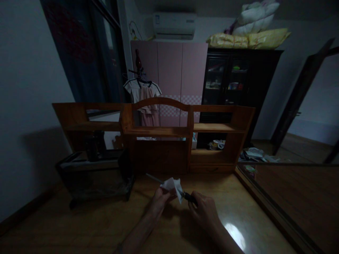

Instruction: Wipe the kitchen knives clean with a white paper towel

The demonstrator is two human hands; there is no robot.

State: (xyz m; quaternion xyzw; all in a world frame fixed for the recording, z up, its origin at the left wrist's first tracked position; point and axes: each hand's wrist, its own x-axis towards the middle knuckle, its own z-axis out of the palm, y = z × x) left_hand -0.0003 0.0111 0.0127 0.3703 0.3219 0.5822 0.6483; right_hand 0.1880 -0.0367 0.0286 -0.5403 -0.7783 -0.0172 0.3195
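Observation:
Over a wooden desk (106, 218), my right hand (205, 210) is closed on the dark handle of a thin tool that looks like a knife (169, 186); its pale blade points up and left. My left hand (161, 199) pinches a crumpled white tissue (173, 185) that is wrapped around the middle of the blade. Both hands hover just above the desk top, in front of the wooden shelf unit (159, 132). The room is dim and fine detail is hard to see.
A dark box-like tray (92, 176) sits on the desk at the left. The shelf unit stands along the desk's back edge. Behind it are a pink wardrobe (180, 74), a dark cabinet (233, 81) and hanging clothes (144, 93). The desk's right edge (265, 204) drops to the floor.

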